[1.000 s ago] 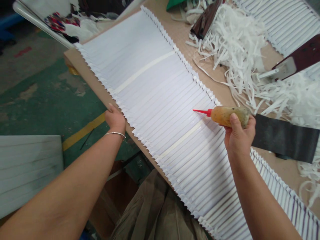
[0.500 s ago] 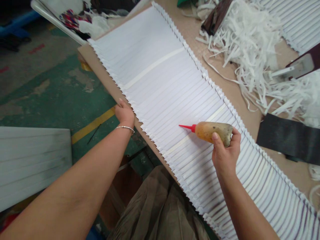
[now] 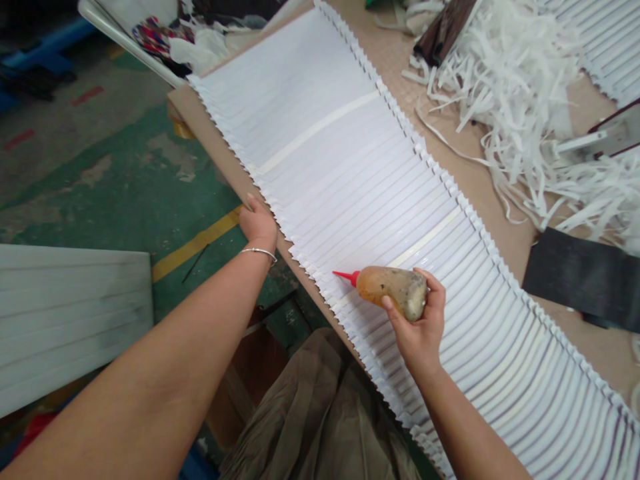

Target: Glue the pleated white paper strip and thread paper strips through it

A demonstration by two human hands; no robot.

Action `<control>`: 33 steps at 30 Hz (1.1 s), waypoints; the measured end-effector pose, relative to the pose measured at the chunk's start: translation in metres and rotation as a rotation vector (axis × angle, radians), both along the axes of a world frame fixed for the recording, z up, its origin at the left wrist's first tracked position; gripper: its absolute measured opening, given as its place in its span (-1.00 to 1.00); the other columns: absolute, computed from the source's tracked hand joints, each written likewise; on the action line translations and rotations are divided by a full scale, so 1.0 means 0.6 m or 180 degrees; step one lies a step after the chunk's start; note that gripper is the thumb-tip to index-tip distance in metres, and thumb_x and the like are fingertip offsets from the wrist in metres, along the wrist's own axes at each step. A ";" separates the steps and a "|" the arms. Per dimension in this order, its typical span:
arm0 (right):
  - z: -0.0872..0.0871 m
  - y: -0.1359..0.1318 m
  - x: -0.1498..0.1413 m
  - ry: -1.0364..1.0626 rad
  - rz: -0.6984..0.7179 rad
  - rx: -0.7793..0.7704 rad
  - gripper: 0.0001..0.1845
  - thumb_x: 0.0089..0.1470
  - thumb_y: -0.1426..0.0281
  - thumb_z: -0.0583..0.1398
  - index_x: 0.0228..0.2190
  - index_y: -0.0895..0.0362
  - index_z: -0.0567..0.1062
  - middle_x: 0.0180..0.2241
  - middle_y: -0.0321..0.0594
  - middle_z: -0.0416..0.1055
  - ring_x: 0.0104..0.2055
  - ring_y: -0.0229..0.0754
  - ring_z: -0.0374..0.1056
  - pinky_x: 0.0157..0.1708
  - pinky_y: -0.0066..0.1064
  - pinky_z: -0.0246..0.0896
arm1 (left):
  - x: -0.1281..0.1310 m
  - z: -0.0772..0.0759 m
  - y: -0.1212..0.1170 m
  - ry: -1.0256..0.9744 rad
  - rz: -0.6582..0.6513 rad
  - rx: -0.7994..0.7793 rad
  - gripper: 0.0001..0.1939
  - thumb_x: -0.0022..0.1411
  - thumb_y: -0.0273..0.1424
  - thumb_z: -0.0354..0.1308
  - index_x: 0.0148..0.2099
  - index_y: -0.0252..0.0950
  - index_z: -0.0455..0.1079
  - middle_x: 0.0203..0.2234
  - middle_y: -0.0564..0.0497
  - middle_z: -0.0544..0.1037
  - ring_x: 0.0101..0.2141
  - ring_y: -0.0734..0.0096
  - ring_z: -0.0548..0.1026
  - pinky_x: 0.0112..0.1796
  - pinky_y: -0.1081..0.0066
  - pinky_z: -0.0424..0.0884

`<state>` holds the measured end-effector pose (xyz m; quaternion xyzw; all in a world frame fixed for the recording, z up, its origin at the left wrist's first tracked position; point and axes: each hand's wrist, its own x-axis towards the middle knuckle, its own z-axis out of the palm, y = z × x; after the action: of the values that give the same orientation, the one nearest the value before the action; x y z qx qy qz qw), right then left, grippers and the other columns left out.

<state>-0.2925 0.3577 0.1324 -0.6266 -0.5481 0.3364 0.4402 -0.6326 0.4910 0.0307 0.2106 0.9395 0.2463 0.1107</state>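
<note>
A long row of overlapping white strips [image 3: 350, 173] lies across a brown table [image 3: 470, 173]. My right hand [image 3: 417, 327] is closed round a squeeze bottle [image 3: 393, 285] of amber glue with a red nozzle, its tip at the near edge of the strips. A shiny wet line runs across the strips from there toward the far edge. My left hand [image 3: 257, 223], with a thin bracelet at the wrist, grips the table's near edge beside the strips, fingers curled under.
A heap of white offcut ribbons [image 3: 510, 80] lies at the back right. A black sheet [image 3: 580, 277] rests on the table at right. More white pleated panels [image 3: 65, 313] lie lower left. Green floor with a yellow line is below.
My right hand has drawn the glue bottle from the far edge of the strips across to the near edge. The left hand has stayed on the table edge.
</note>
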 end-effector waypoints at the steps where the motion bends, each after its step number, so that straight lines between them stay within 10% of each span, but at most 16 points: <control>1: 0.001 0.000 0.000 -0.0026 0.0099 0.0141 -0.26 -0.02 0.20 0.46 0.14 0.04 0.37 0.02 -0.13 0.41 0.02 -0.03 0.44 0.03 -0.10 0.44 | 0.000 0.000 0.000 0.0004 -0.0007 -0.0005 -0.42 0.56 -0.10 -0.29 -0.01 -0.39 0.46 -0.10 -0.39 0.59 0.06 -0.11 0.55 0.00 0.07 0.50; 6: 0.021 0.027 0.034 0.0168 0.0985 0.1163 -0.09 -0.06 0.45 0.46 0.25 -0.09 0.25 0.12 -0.08 0.48 0.12 0.11 0.52 0.03 0.09 0.52 | 0.003 0.008 0.000 -0.0009 -0.0036 -0.0076 -0.43 0.57 -0.15 -0.28 -0.02 -0.42 0.47 -0.03 -0.44 0.59 0.06 -0.13 0.55 0.03 0.05 0.47; 10: 0.048 0.092 0.092 0.0004 0.0398 0.1791 -0.11 -0.24 0.43 0.54 0.13 -0.06 0.40 0.09 -0.14 0.48 0.09 0.12 0.53 0.11 0.22 0.45 | 0.007 0.018 0.002 -0.0019 -0.0029 -0.0139 -0.43 0.58 -0.17 -0.29 -0.02 -0.45 0.46 -0.01 -0.46 0.58 0.05 -0.11 0.56 0.02 0.09 0.44; 16: 0.034 0.240 0.172 0.1449 -0.1247 0.0923 -0.46 -0.04 0.29 0.44 -0.07 0.05 0.38 -0.06 -0.25 0.46 -0.06 -0.11 0.53 0.01 -0.01 0.52 | 0.007 0.021 0.004 -0.0106 0.0024 -0.0181 -0.34 0.59 -0.12 -0.31 -0.01 -0.56 0.47 0.04 -0.55 0.55 0.09 -0.17 0.54 0.06 0.10 0.39; 33: -0.048 0.345 0.204 0.1470 -0.1062 0.0366 -0.46 0.02 0.10 0.41 -0.08 -0.01 0.32 -0.08 -0.27 0.44 -0.16 -0.14 0.54 -0.30 -0.20 0.59 | 0.006 0.018 0.003 0.0029 0.0065 -0.0128 -0.43 0.58 -0.13 -0.28 -0.14 -0.42 0.42 -0.03 -0.43 0.59 0.00 -0.06 0.58 -0.02 0.16 0.42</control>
<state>-0.1702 0.5644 0.1036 -0.5889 -0.3409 0.3615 0.6374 -0.6289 0.4929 0.0414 0.1999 0.9469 0.2275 0.1080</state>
